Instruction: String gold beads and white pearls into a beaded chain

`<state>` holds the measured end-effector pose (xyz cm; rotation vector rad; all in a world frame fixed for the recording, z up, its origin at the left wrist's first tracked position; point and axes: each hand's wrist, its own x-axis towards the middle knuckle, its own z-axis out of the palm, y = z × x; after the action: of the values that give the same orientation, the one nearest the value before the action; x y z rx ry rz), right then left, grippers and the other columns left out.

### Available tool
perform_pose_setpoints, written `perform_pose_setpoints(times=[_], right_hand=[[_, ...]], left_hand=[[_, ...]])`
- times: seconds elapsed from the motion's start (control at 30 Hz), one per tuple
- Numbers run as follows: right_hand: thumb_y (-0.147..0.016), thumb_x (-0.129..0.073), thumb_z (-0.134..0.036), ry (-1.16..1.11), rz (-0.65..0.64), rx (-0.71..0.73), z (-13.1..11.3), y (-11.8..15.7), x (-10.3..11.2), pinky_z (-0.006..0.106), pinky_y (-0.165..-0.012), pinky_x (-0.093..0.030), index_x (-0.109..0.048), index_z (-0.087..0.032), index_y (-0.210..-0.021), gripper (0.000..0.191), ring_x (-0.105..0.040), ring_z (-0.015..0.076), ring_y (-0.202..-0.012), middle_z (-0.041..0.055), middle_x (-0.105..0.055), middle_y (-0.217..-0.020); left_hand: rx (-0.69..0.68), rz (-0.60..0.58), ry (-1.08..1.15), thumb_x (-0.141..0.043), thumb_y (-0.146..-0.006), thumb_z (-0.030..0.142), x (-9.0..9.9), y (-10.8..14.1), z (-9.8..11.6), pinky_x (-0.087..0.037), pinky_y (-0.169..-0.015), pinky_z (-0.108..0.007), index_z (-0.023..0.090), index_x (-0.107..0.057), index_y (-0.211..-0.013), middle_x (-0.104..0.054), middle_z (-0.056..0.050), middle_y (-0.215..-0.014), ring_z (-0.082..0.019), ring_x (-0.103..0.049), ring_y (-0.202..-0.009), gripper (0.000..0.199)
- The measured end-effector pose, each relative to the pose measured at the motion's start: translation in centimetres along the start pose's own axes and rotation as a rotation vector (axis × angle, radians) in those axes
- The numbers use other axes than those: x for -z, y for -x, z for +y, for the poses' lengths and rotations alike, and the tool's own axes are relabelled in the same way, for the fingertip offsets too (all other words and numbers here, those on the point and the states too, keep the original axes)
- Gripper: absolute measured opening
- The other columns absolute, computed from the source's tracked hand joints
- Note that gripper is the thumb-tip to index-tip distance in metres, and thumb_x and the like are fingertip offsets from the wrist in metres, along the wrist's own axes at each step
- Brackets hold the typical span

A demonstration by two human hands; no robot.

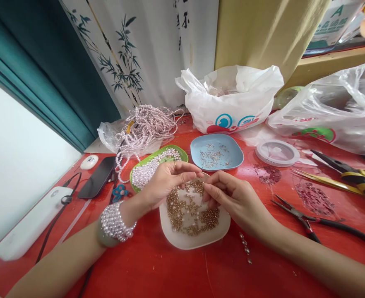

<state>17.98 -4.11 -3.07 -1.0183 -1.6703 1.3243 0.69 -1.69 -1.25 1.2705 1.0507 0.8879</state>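
Over a white dish (pixel 195 243) of small gold beads (pixel 176 209), both hands meet with fingertips pinched. My left hand (pixel 166 178) is closed, thumb against fingers, above the dish's far left part. Close to its right, my right hand (pixel 230 192) is closed in a similar pinch. Whatever lies between the fingertips is too small to make out. Pearl beads (pixel 143 174) fill much of a green tray (pixel 184 154) beside the left hand. A blue tray (pixel 196 145) with small metal pieces stands behind the hands. Several strands of pearl beads circle my left wrist as a bracelet (pixel 116 222).
Pearl strands (pixel 151 124) lie heaped at the back left. A phone (pixel 97 178) and a white power bank (pixel 33 223) lie left. Pliers (pixel 306 217), tweezers (pixel 328 180) and a round clear-lidded case (pixel 277 152) are right. Plastic bags (pixel 232 103) stand behind.
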Motion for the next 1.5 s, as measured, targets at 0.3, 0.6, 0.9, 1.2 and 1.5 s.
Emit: perform_pose_setpoints(times=[0.3,0.6,0.9,1.2,1.5], right_hand=[[-0.085,-0.046,-0.027,-0.010,0.049,-0.024,0.1,-0.2,-0.1,0.022,-0.052,-0.048,-0.051,-0.018,-0.074,0.015,-0.060,0.0097,-0.055,0.0010,-0.063,-0.066],[-0.085,-0.046,-0.026,-0.017,0.043,-0.013,0.1,-0.1,0.0,0.022,-0.053,-0.048,-0.051,-0.018,-0.075,0.014,-0.060,0.0103,-0.056,0.0004,-0.062,-0.064],[-0.085,-0.047,-0.027,-0.071,0.046,-0.034,-0.1,0.0,0.0,0.023,-0.053,-0.048,-0.051,-0.017,-0.074,0.015,-0.060,0.0102,-0.056,0.0007,-0.062,-0.064],[-0.083,-0.050,-0.029,-0.047,0.029,-0.032,0.1,-0.1,0.0,0.021,-0.053,-0.050,-0.053,-0.017,-0.074,0.015,-0.061,0.0091,-0.057,0.0013,-0.064,-0.068],[-0.080,-0.052,-0.028,-0.017,0.037,-0.067,-0.3,0.0,-0.1,0.022,-0.051,-0.051,-0.053,-0.017,-0.070,0.015,-0.062,0.0098,-0.053,0.0013,-0.065,-0.063]], left_hand=[[-0.144,-0.273,-0.786,-0.056,-0.074,0.018,1.5,0.9,1.6,-0.042,-0.063,-0.026,0.019,-0.069,-0.077,-0.066,-0.003,-0.076,-0.015,-0.057,-0.070,0.013],[-0.347,-0.494,-0.900,-0.053,-0.074,0.012,0.0,1.2,0.5,-0.043,-0.079,-0.032,0.022,-0.070,-0.079,-0.065,-0.004,-0.091,-0.020,-0.057,-0.090,0.020],[-0.145,-0.388,-0.748,-0.055,-0.075,0.018,0.2,1.1,0.5,-0.042,-0.068,-0.028,0.018,-0.067,-0.078,-0.064,-0.004,-0.080,-0.017,-0.057,-0.076,0.012],[0.134,-0.068,0.040,-0.070,-0.066,0.025,0.6,0.1,0.6,-0.039,-0.055,-0.021,0.014,-0.063,-0.076,-0.060,-0.001,-0.071,-0.006,-0.050,-0.057,0.016],[0.141,-0.066,0.190,-0.072,-0.064,0.020,0.4,0.2,0.6,-0.041,-0.053,-0.019,0.014,-0.064,-0.073,-0.059,0.001,-0.066,-0.005,-0.051,-0.054,0.014]])
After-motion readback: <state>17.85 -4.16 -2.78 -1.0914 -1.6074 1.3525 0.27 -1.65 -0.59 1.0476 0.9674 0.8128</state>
